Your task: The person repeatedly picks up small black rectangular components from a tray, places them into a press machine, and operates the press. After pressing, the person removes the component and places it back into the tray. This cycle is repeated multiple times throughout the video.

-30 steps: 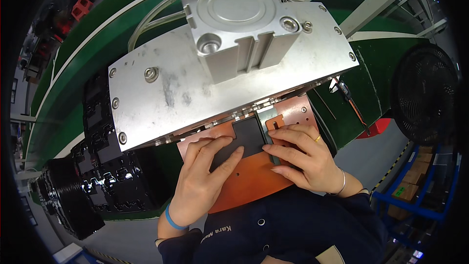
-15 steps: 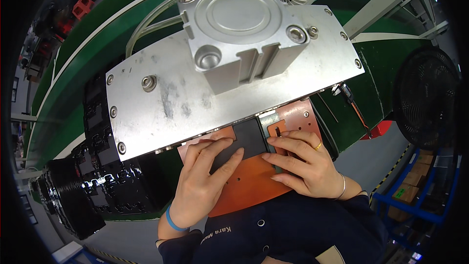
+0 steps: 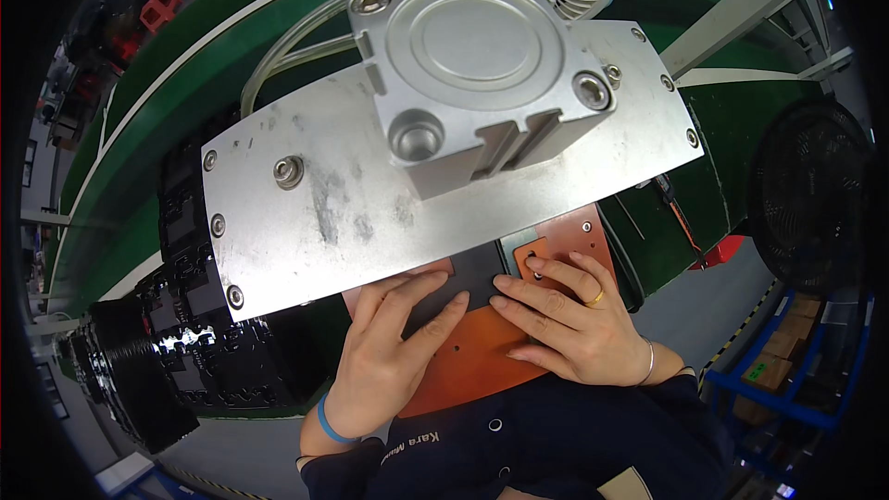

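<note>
Pressing down with both hands, I hold a flat dark rectangular part point(image 3: 477, 276) against an orange base plate point(image 3: 468, 366) at the front of a press fixture. My left hand point(image 3: 389, 361) lies flat and spread, fingers pointing up and away from me, the fingertips resting on the near left portion of the dark part. My right hand point(image 3: 565, 319) comes in from the right, fingers extended leftward, the tips touching the part's right edge and a small orange insert point(image 3: 537, 255) just beside it. Neither hand is closed around anything; both rest open, palms down, close together with only the dark part between them. A gold ring sits on a right finger, a thin bracelet on the right wrist, a blue band on the left wrist.

The dark part looks thin, stiff and light, with a matte face that should not slip much. I judge it best handled by its near edge and side edges, pinched lightly, since its far end is tucked under the overhanging metal.

Above my fingers hangs a broad grey steel plate point(image 3: 315, 213) with bolts, carrying a squat aluminium pneumatic cylinder point(image 3: 472, 65). Clear hoses point(image 3: 278, 51) curve off its left. To my left lies a black tray of parts point(image 3: 199, 333); a green conveyor belt point(image 3: 148, 120) curves behind. A black fan point(image 3: 815, 194) stands on the right.
</note>
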`<state>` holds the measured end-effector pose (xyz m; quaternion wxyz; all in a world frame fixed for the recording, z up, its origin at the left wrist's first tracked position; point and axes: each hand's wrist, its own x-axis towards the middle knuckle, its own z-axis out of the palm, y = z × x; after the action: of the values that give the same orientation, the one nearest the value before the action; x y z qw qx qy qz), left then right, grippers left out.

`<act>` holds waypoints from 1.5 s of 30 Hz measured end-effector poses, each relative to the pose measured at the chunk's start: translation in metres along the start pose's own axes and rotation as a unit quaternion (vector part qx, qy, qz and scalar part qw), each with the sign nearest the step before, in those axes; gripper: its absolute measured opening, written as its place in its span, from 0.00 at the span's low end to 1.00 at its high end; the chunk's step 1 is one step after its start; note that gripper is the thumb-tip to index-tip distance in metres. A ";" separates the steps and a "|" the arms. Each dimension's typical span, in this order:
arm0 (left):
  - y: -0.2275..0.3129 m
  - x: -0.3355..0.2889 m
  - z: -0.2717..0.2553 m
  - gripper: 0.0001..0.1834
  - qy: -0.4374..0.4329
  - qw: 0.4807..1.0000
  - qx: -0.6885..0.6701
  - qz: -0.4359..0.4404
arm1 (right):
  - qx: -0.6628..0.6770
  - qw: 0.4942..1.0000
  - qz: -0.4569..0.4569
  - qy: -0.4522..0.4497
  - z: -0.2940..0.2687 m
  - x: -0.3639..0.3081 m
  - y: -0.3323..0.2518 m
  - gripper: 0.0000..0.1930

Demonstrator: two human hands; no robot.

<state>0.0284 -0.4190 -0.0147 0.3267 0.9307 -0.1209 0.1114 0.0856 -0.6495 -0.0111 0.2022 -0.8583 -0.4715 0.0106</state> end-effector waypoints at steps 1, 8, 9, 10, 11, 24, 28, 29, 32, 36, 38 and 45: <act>0.000 0.000 0.000 0.26 0.000 1.000 -0.001 -0.001 | 0.001 1.000 0.000 0.000 0.001 0.000 0.000 0.26; -0.002 0.001 -0.002 0.23 -0.011 1.000 0.015 0.025 | -0.002 1.000 -0.001 0.007 0.002 0.000 0.000 0.26; -0.002 0.002 -0.003 0.21 -0.016 0.999 0.020 0.037 | -0.003 1.000 -0.001 0.007 0.002 0.000 0.000 0.26; -0.003 0.002 -0.003 0.22 -0.017 0.999 0.018 0.036 | -0.004 1.000 0.000 0.007 0.002 0.000 0.000 0.26; -0.003 0.002 -0.003 0.22 -0.018 0.999 0.017 0.035 | -0.005 1.000 0.000 0.008 0.002 0.000 -0.001 0.26; -0.002 0.001 -0.004 0.26 -0.029 0.999 0.016 0.036 | -0.020 1.000 -0.005 0.022 0.003 0.001 -0.001 0.25; -0.006 0.001 -0.003 0.27 -0.021 0.998 0.019 0.056 | -0.009 1.000 -0.008 0.022 0.002 0.002 -0.001 0.25; -0.007 0.002 -0.003 0.28 -0.021 0.998 0.017 0.063 | -0.004 1.000 -0.008 0.022 0.001 0.002 0.000 0.26; -0.006 0.000 -0.004 0.28 -0.025 0.997 0.026 0.064 | 0.078 0.995 -0.013 0.065 -0.004 0.002 0.006 0.26; 0.004 -0.006 -0.010 0.26 -0.007 0.994 0.074 0.082 | 0.193 0.958 0.065 0.200 -0.013 0.002 0.016 0.22; 0.014 -0.013 -0.015 0.24 0.019 0.989 0.101 0.109 | 0.333 0.919 0.117 0.176 -0.012 0.005 0.014 0.21; 0.019 -0.025 -0.018 0.21 0.090 0.976 0.111 0.163 | 0.438 0.891 0.118 -0.035 -0.021 0.032 0.008 0.13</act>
<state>-0.0033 -0.4186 0.0026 0.2080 0.9152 -0.2277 0.2594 0.1139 -0.6346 0.0103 0.5384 -0.7310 -0.3209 0.2696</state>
